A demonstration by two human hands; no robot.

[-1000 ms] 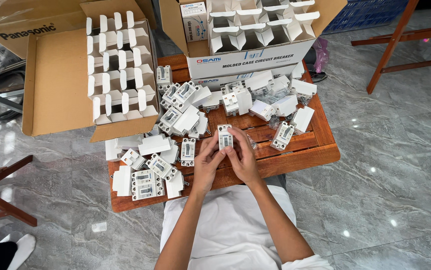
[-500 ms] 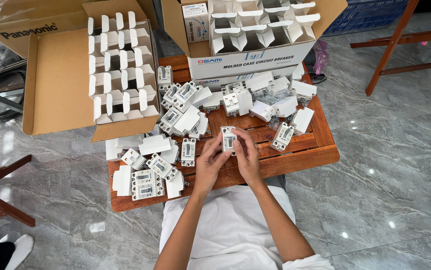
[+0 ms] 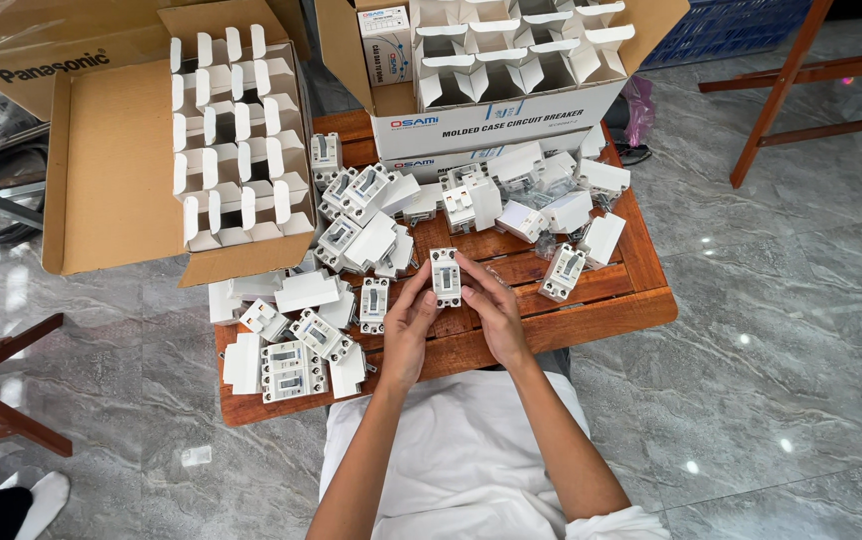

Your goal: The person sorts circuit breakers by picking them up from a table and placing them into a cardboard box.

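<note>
Both hands are up over the slatted wooden table (image 3: 591,310), pinching one small white plastic circuit breaker (image 3: 445,277) upright between them. The left hand (image 3: 409,325) grips its left edge with its fingertips, the right hand (image 3: 496,315) its right edge. Blocky white breakers (image 3: 351,215) and folded cardboard sleeves (image 3: 306,290) litter the boards.

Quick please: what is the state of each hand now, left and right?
Left hand: closed on the left side of the small white circuit breaker.
Right hand: closed on the right side of the same breaker.
</note>
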